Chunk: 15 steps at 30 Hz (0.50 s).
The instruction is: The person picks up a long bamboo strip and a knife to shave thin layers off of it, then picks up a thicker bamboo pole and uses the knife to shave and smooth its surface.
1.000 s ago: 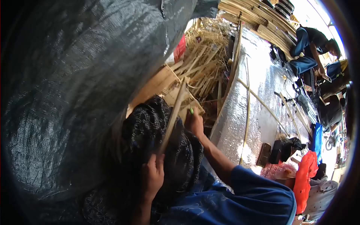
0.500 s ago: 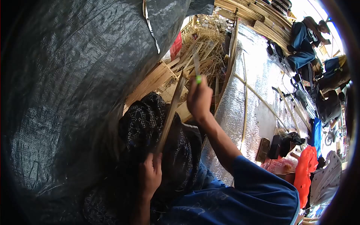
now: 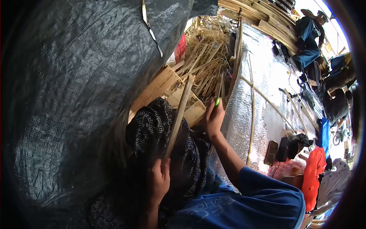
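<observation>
My left hand (image 3: pixel 160 181) is closed around the lower end of a long, narrow wooden strip (image 3: pixel 178 116), which looks like split bamboo. The strip slants up and away across my lap, over dark patterned cloth (image 3: pixel 152 128). To the right of the strip and apart from it, my right hand (image 3: pixel 215 121) grips a knife with a bright green handle (image 3: pixel 217 101). Its blade (image 3: pixel 219 84) points away from me, above the shavings. Most of the handle is hidden in my fingers.
Beyond my lap lie wooden blocks (image 3: pixel 194 112) and a heap of shavings (image 3: pixel 207 42). A dark tarp (image 3: pixel 76 76) rises on the left. To the right, a silvery mat (image 3: pixel 238 114) holds thin strips and a phone-like object (image 3: pixel 270 152). Another person (image 3: pixel 309 34) sits far right.
My right hand and the knife have moved right and toward me, away from the strip. The strip's upper end has shifted slightly right, with my left hand still holding its lower end.
</observation>
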Each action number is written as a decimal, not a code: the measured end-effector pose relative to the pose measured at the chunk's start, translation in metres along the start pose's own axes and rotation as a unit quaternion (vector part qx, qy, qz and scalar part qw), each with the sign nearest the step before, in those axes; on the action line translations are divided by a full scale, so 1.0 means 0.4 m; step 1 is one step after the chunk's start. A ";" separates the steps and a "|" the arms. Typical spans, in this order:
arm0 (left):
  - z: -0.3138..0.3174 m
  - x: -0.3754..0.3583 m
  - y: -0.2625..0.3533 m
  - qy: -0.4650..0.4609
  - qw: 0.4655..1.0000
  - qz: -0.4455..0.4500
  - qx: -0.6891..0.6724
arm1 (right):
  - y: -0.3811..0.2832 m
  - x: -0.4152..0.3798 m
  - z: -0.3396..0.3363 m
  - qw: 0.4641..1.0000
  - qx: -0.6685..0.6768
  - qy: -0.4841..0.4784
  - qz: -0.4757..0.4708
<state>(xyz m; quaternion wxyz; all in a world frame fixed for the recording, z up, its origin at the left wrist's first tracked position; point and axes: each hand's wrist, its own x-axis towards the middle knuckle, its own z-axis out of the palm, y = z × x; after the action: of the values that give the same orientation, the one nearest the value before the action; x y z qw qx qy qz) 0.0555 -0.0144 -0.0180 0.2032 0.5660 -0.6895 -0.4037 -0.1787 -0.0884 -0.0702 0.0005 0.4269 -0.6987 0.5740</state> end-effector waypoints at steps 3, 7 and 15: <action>-0.007 -0.002 0.018 -0.004 1.000 -0.020 -0.006 | -0.108 0.078 0.023 0.999 0.037 -0.021 -0.020; -0.003 0.000 0.006 0.014 1.000 0.008 0.009 | 0.155 -0.085 0.141 0.978 -0.079 -0.195 0.002; -0.012 0.003 0.021 0.004 1.000 -0.001 -0.015 | 0.207 -0.173 0.011 0.989 -0.064 -0.092 0.092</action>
<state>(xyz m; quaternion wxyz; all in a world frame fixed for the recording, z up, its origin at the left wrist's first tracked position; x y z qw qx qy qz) 0.0536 -0.0171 -0.0088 0.2134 0.5654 -0.6819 -0.4120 -0.1819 -0.0528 -0.1719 -0.0890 0.4104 -0.7677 0.4841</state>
